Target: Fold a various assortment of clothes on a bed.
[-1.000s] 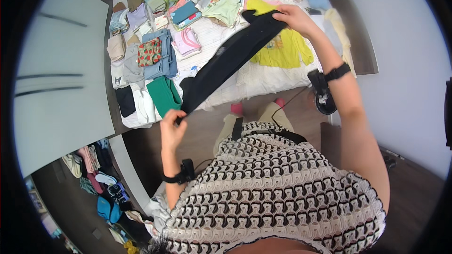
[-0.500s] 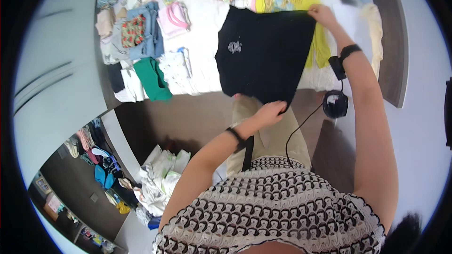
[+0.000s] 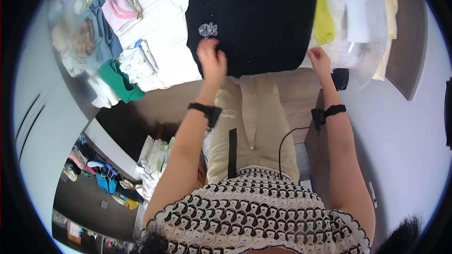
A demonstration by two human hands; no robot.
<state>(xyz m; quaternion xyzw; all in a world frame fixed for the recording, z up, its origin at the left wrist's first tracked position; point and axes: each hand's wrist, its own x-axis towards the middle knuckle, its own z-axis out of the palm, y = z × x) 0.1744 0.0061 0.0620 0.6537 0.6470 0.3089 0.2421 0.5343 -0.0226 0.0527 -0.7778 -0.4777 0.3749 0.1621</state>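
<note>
A black T-shirt (image 3: 259,23) with a small white emblem lies spread over the near part of the bed (image 3: 165,66). My left hand (image 3: 212,63), slightly blurred, is over its lower left part, just below the emblem, with fingers apart and holding nothing. By the garment's lower right edge is my right hand (image 3: 321,62), fingertips drawn together. Whether they pinch the fabric is too small to tell. Part of a yellow garment (image 3: 324,28) shows from under the shirt's right side.
Left of the shirt lie a pink folded garment (image 3: 118,11), a white printed one (image 3: 137,63), a green one (image 3: 120,82) and folded jeans (image 3: 104,33). A cable (image 3: 282,141) hangs near my right leg. Crumpled white cloth (image 3: 153,160) is piled at lower left.
The black shirt has gone from being held up at its right side to lying flat. My left hand let go and moved up-left over it; the right came down to its lower right edge.
</note>
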